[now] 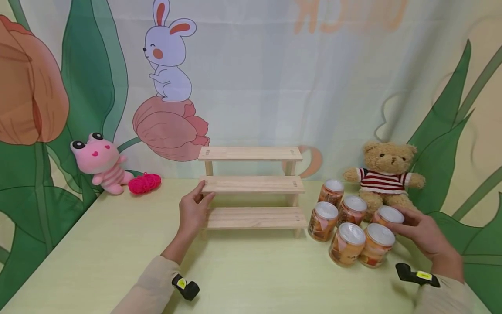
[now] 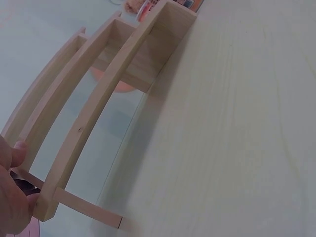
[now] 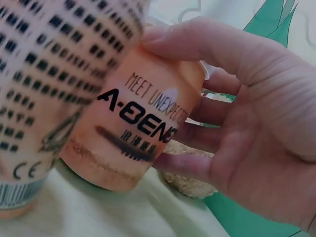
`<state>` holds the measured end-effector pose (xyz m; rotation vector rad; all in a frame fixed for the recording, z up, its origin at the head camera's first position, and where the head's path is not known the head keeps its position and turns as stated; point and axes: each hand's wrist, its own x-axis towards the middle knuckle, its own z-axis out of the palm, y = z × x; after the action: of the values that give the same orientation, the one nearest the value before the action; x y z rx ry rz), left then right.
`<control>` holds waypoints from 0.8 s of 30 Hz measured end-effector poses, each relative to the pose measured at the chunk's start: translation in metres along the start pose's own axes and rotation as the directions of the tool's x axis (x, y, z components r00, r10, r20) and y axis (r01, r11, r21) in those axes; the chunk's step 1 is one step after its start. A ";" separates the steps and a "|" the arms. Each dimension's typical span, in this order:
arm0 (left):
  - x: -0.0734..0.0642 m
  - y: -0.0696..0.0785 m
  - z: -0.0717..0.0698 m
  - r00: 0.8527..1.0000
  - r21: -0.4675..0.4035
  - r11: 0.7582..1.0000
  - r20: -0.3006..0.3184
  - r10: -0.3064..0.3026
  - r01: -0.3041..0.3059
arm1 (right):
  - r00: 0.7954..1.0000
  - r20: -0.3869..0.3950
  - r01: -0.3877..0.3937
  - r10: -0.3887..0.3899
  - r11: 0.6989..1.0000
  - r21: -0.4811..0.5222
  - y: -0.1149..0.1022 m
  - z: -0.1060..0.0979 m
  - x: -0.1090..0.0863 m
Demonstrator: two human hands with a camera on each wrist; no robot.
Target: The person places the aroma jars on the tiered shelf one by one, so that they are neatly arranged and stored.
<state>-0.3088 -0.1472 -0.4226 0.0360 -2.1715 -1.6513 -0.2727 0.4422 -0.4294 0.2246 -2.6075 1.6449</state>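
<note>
A three-tier wooden display stand (image 1: pixel 255 184) rises in steps at the middle of the table. My left hand (image 1: pixel 194 209) grips its left end around the middle tier; the left wrist view shows the thumb and fingers (image 2: pixel 19 154) against the wood. On the right, several orange cans (image 1: pixel 347 244) with silvery lids stand close together. My right hand (image 1: pixel 423 231) holds the rightmost can (image 3: pixel 133 118), thumb near its top and fingers reaching around the far side. Printed lettering shows on that can, and a neighbouring can (image 3: pixel 54 98) partly covers it in the right wrist view.
Behind the cans sits a teddy bear (image 1: pixel 388 174) in a striped sweater. A pink frog plush (image 1: pixel 100 161) and a bundle of bright pink yarn (image 1: pixel 145 183) are at the back left. A printed curtain (image 1: pixel 251 87) hangs behind the pale table (image 1: pixel 251 274).
</note>
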 end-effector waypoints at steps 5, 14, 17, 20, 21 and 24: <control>-0.001 0.001 -0.001 1.000 -0.006 1.000 0.006 0.002 -0.002 | 0.998 -0.066 -0.006 0.006 1.000 -0.001 -0.009 -0.004 -0.004; -0.001 0.000 -0.001 1.000 -0.002 1.000 0.009 0.020 -0.020 | 0.975 -0.201 0.152 -0.093 0.941 0.301 -0.039 -0.013 -0.008; -0.001 0.001 -0.001 1.000 0.005 1.000 0.007 0.021 -0.021 | 0.965 -0.245 0.164 -0.095 0.946 0.280 -0.051 -0.014 -0.010; -0.001 0.001 -0.001 1.000 0.006 1.000 0.006 0.025 -0.025 | 0.962 -0.254 0.167 -0.099 0.950 0.264 -0.059 -0.015 -0.011; -0.001 0.001 -0.001 1.000 0.009 1.000 0.007 0.027 -0.027 | 0.964 -0.248 0.163 -0.097 0.951 0.261 -0.062 -0.015 -0.011; -0.001 0.001 -0.002 1.000 0.014 1.000 0.005 0.028 -0.028 | 0.969 -0.237 0.121 -0.071 0.971 0.204 -0.073 -0.014 -0.010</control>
<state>-0.3072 -0.1481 -0.4214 0.0055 -2.1777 -1.6226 -0.2524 0.4251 -0.3593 0.1572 -2.2167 1.8017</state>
